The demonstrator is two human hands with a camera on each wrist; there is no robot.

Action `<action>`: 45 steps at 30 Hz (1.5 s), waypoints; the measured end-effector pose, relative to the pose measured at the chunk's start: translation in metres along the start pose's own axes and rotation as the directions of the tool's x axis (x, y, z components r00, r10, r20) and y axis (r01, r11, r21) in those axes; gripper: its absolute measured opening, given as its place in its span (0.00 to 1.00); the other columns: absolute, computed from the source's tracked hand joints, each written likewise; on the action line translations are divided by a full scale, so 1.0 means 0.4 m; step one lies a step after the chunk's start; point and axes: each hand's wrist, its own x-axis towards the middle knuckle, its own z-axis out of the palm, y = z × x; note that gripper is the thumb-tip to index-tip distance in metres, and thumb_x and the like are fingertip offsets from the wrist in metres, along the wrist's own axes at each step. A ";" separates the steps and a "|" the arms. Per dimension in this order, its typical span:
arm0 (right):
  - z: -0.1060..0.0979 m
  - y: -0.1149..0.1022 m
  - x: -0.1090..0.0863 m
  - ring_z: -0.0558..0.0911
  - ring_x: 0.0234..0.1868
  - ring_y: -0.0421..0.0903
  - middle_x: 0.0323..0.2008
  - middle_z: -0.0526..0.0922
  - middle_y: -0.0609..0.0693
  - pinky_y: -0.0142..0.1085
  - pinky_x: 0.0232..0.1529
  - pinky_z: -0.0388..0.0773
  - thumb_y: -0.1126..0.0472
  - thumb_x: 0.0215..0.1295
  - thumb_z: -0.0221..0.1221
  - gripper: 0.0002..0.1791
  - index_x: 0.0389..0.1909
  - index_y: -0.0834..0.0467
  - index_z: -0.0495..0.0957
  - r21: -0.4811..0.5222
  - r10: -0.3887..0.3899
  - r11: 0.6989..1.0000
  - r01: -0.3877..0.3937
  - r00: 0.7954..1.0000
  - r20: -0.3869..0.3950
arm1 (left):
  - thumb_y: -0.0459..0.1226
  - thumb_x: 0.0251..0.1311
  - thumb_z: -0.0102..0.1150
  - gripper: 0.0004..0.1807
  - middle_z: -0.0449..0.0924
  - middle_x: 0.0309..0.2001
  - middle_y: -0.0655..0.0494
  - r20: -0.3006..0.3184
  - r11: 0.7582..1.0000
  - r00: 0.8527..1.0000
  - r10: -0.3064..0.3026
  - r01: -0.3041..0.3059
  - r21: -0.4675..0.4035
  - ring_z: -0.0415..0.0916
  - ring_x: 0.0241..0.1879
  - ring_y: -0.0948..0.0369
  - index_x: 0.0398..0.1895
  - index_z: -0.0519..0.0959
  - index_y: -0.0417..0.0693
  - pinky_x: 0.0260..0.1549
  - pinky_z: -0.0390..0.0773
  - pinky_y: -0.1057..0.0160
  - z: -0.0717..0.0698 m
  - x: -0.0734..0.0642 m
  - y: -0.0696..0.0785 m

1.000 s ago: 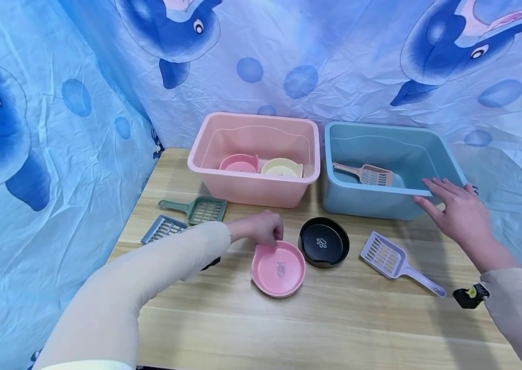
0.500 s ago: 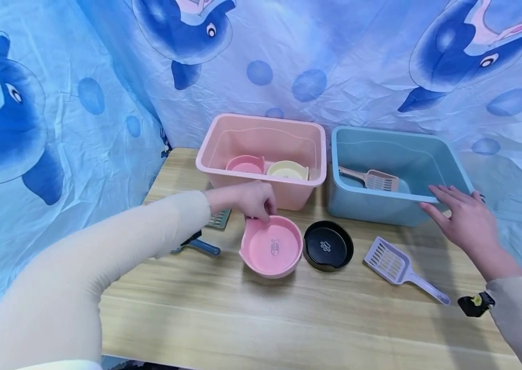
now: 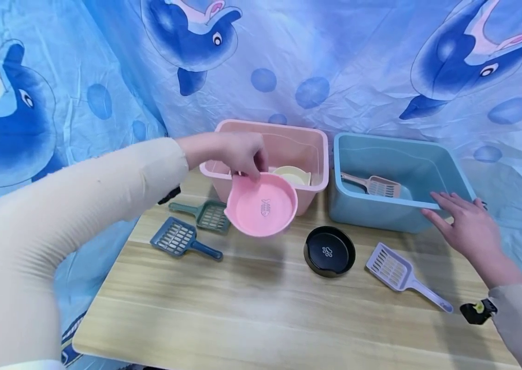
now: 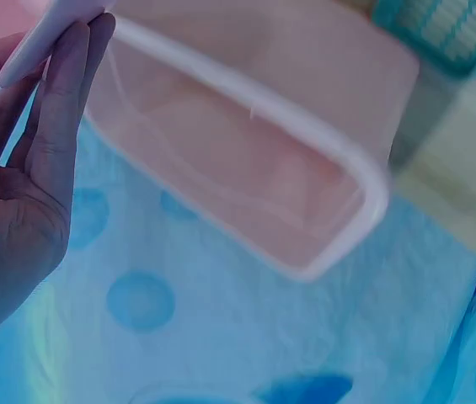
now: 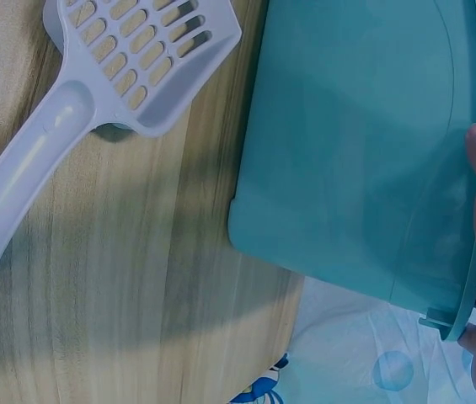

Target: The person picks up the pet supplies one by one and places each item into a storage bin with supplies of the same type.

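Observation:
My left hand (image 3: 244, 154) pinches the rim of a pink cat-eared pet bowl (image 3: 263, 205) with a fishbone mark inside. The bowl is raised off the table and tilted, overlapping the front of the pink bin (image 3: 324, 159). Inside that bin a cream bowl (image 3: 292, 175) shows; the left hand and held bowl cover much of the rest. At the right, my right hand (image 3: 471, 226) rests on the near rim of the blue bin (image 3: 381, 213), fingers extended over it and thumb at the outer wall (image 5: 347, 168). A beige litter scoop (image 3: 381, 186) lies in the blue bin.
A black bowl (image 3: 329, 252) with a paw print sits mid-table. To its right lies a lilac litter scoop (image 3: 395, 270); to the left are a green scoop (image 3: 212, 216) and a blue scoop (image 3: 175, 237). A dolphin-print cloth (image 3: 279, 46) hangs behind the bins.
My left hand has lifted the pink bowl from the table, moving it up and toward the pink bin. The blue and green scoops are uncovered. My right hand has stayed at the blue bin's rim.

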 end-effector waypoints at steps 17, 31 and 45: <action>0.003 -0.004 0.001 0.75 0.67 0.74 0.64 0.79 0.71 0.68 0.80 0.50 0.44 0.74 0.66 0.33 0.70 0.62 0.78 -0.014 0.023 1.000 -0.022 0.998 0.060 | 0.29 0.66 0.65 0.12 0.88 0.43 0.46 -0.050 0.989 0.995 -0.081 0.087 0.123 0.83 0.32 0.61 0.50 0.90 0.39 0.31 0.89 0.64 -0.189 0.052 -0.028; 0.016 -0.007 0.000 0.76 0.66 0.75 0.63 0.80 0.72 0.72 0.77 0.53 0.45 0.72 0.68 0.33 0.69 0.62 0.79 -0.026 0.036 0.999 -0.035 0.998 0.048 | 0.30 0.69 0.62 0.12 0.86 0.50 0.41 -0.114 0.972 0.984 -0.141 0.159 0.171 0.83 0.43 0.51 0.52 0.89 0.40 0.40 0.91 0.59 -0.231 0.155 -0.119; -0.004 0.004 -0.008 0.77 0.65 0.75 0.62 0.80 0.73 0.68 0.79 0.51 0.45 0.71 0.69 0.33 0.68 0.63 0.80 -0.037 0.015 0.999 -0.015 1.000 -0.001 | 0.24 0.59 0.63 0.11 0.87 0.35 0.48 -0.149 0.968 0.984 -0.097 0.128 0.215 0.82 0.28 0.58 0.41 0.91 0.40 0.29 0.87 0.62 -0.130 0.292 -0.289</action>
